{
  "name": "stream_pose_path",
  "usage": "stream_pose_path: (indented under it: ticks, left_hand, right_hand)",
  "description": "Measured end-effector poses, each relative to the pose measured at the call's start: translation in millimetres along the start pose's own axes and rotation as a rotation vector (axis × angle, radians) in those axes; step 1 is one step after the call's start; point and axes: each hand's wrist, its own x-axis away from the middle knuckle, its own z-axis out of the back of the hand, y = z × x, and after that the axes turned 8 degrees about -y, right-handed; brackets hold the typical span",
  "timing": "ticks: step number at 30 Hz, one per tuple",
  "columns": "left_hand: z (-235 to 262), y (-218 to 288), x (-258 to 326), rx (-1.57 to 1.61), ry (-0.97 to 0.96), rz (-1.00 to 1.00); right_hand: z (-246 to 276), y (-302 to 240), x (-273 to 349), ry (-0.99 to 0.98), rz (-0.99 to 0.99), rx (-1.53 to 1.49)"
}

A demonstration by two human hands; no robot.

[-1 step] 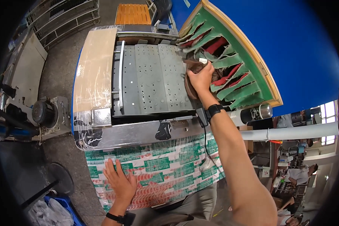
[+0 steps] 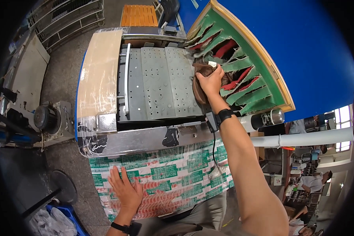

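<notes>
My right hand is closed on a brown shoe, thumb on the near side and fingers reaching over it. A small white patch shows by the fingertips. The shoe stands at the right end of a grey metal slat conveyor, against a curtain of green and red cloth strips that hides its far part. My left hand lies open, fingers spread, on a plastic-wrapped panel printed green, white and red, in front of the machine.
A wooden-edged frame with green lining surrounds the strips, beside a big blue surface. A white bar crosses the conveyor's left end, beside a tan board. A motor stands left; a white pipe runs right.
The cloth strips by the shoe have shifted a little, and slightly more of the shoe shows. My right hand keeps its grip; my left hand has not moved.
</notes>
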Motion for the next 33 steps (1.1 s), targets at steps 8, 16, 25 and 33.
stream_pose_path:
  ticks: [8,16,25,33]
  left_hand:
    - [-3.8,1.9,0.3,0.037,0.042,-0.020]
    - [5.7,2.5,-3.6,0.810,0.108,0.161]
    - [52.8,81.7,18.6,0.421,0.159,0.019]
    - [23.4,62.8,28.2,0.216,0.254,0.012]
  right_hand:
    - [45.8,-3.2,-22.8,-0.474,-0.182,-0.637]
    - [167.4,-118.5,181.6,-0.734,0.216,-0.535]
    - [117.4,-47.4,105.2,-0.289,0.068,-0.471]
    - [33.7,53.2,-20.3,-0.094,-0.107,0.102]
